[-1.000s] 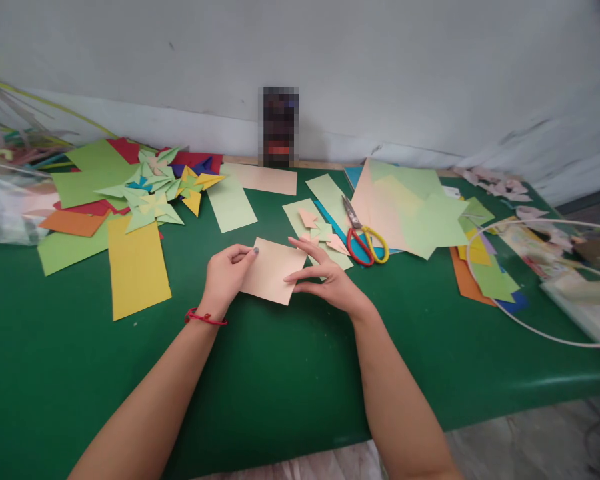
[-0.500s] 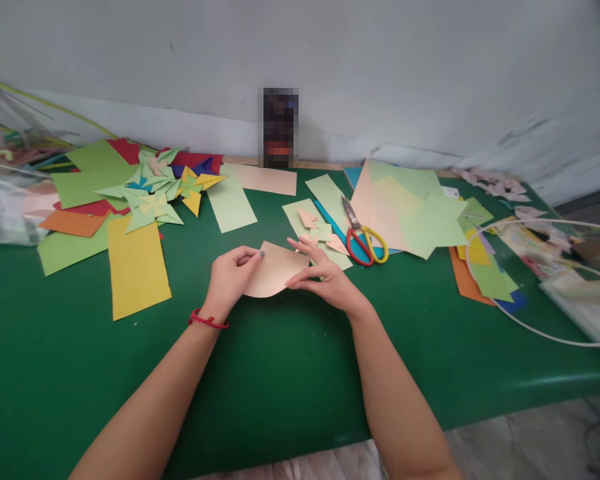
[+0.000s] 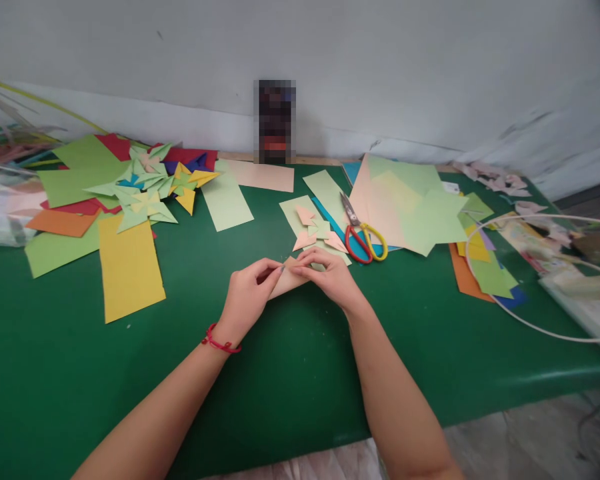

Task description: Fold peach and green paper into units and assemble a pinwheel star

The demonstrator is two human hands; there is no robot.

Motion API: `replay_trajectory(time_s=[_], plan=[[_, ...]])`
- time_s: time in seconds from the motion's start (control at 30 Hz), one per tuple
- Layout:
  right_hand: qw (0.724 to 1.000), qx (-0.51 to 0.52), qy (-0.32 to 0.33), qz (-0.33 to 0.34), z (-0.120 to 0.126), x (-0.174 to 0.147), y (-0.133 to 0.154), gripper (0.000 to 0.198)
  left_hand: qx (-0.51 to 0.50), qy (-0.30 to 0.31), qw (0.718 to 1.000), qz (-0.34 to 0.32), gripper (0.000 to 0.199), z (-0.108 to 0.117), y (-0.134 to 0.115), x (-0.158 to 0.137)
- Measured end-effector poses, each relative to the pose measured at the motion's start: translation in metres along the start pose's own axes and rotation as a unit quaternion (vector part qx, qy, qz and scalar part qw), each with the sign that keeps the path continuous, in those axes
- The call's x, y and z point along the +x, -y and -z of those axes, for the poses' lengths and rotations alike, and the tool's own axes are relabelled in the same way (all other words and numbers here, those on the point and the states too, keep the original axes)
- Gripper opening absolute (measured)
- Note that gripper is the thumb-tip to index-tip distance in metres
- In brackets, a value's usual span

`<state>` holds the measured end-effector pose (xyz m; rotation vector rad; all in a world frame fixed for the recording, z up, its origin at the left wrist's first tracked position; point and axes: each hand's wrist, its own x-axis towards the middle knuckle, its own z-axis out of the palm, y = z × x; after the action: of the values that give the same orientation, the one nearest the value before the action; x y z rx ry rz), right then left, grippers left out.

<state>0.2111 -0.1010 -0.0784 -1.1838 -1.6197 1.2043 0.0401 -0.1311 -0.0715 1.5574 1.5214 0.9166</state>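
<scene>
A peach sheet of paper [image 3: 286,285] is bent over on itself between my two hands, just above or on the green table. My left hand [image 3: 253,290] pinches its left side with thumb and fingers. At the upper right edge, my right hand [image 3: 330,275] has its fingers closed on the paper, covering part of it. Right behind my hands lies a folded peach-and-green paper piece [image 3: 320,231] on a pale green strip. Scissors [image 3: 363,233] with one red and one yellow handle rest to the right of it.
Folded paper stars [image 3: 147,205] and coloured sheets are heaped at the left, with a yellow sheet [image 3: 130,270] in front. Large pale sheets [image 3: 405,200] lie at the back right. A blurred upright object [image 3: 275,120] stands by the wall. A white cable [image 3: 505,313] loops at the right.
The peach paper has gone from an open, curved sheet to a doubled-over one. Both hands have come closer together, the left moving right, and the right hand's spread fingers have closed on the paper.
</scene>
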Motion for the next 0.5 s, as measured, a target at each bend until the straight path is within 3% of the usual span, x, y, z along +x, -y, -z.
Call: replay_trajectory(time_s=[0.23,0.5], plan=[[1.000,-0.017,-0.010,0.017,-0.002,-0.001,0.005,0.010,-0.072,0.010,0.997,0.019,0.022,0.001,-0.003,0.000],[1.000,0.022,-0.012,-0.012,0.007,-0.004,0.011,0.015,-0.083,0.028,0.996,0.030,0.024,0.002,0.002,0.002]])
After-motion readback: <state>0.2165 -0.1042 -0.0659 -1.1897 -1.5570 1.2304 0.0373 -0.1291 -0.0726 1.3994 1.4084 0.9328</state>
